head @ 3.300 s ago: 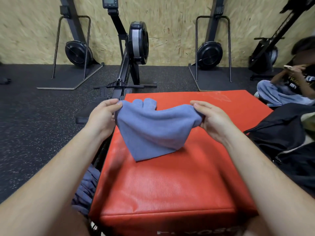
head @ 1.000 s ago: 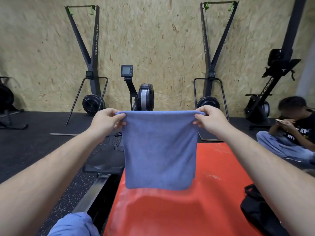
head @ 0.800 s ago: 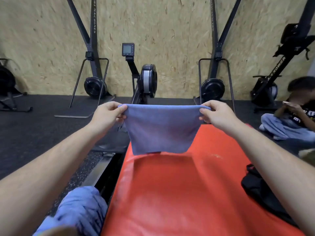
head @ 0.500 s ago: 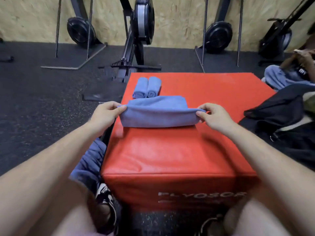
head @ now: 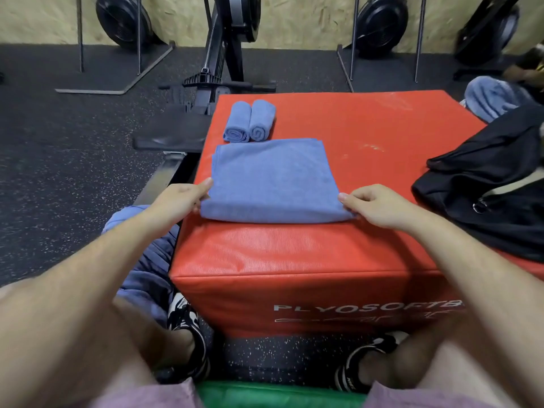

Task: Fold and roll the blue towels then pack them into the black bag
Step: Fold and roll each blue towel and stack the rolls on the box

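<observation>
Half a second ago the folded towel (head: 273, 178) was only partly set down, its near edge lifted between the hands. Now it lies flat on the red surface (head: 368, 136), in the left half, with its near fold not far from the near edge. One second ago it hung in the air in front of the wall.

The left hand (head: 176, 201) is at the near-left corner of this towel, thumb on top, and its grip pinches the cloth there. The right hand (head: 379, 204) does the same at the near-right corner, a narrow pinching grip with the other fingers curled.

Counted: one flat folded towel and two rolled towels (head: 248, 122). These two lie side by side and touch each other near the far-left corner, just behind the far edge of the flat one. There is one black bag (head: 494, 178), which rests at the right edge of the surface, well apart from the towel. One heap of blue cloth (head: 147, 260) lies on the floor beside the left edge (how many pieces are in it I cannot tell).
</observation>
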